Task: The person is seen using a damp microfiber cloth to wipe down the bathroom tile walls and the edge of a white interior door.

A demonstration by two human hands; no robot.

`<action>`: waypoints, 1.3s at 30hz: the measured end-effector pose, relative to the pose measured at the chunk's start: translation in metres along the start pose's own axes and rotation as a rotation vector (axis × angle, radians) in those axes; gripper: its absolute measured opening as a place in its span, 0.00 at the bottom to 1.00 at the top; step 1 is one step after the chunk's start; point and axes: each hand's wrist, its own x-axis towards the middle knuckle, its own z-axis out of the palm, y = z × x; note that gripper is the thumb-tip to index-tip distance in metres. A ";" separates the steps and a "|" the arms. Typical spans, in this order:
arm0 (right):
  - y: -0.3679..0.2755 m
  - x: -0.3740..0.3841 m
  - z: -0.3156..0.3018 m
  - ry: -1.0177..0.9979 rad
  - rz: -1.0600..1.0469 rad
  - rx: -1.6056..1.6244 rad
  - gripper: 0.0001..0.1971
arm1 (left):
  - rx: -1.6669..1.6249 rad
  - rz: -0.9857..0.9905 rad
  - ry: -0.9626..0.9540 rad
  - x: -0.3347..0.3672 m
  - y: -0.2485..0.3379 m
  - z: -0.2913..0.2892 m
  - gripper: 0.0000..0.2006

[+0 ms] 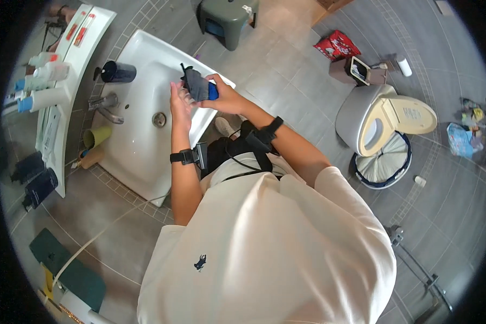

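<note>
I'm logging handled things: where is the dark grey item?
High in the head view, left of centre, the dark grey item is in the right hand, beside the left hand, over the sink.

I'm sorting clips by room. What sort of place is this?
A bathroom, quite possibly in a home: it has a white washbasin with a metal tap, and a toilet stands across the tiled floor.

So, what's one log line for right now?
Left hand: at grey-and-blue item | Right hand: holding item | Place: over white sink edge | Faucet: no water visible
</note>
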 end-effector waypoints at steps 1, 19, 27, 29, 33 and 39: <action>0.000 -0.010 -0.012 0.019 -0.002 -0.008 0.33 | 0.000 -0.001 -0.021 -0.005 0.001 0.015 0.31; -0.006 -0.190 -0.191 0.284 0.002 0.018 0.21 | 0.351 -0.167 -0.797 -0.044 -0.030 0.190 0.21; 0.039 -0.264 -0.233 0.754 0.155 0.631 0.15 | 0.057 -0.395 -1.202 -0.049 -0.065 0.293 0.10; 0.038 -0.270 -0.246 0.827 0.173 0.644 0.14 | 0.153 -0.366 -1.166 -0.049 -0.058 0.325 0.10; 0.056 -0.291 -0.253 0.956 0.281 0.597 0.14 | 0.406 -0.119 -1.259 -0.038 -0.065 0.357 0.07; 0.061 -0.298 -0.252 1.014 0.355 0.617 0.08 | 0.522 -0.158 -1.560 0.019 -0.091 0.371 0.10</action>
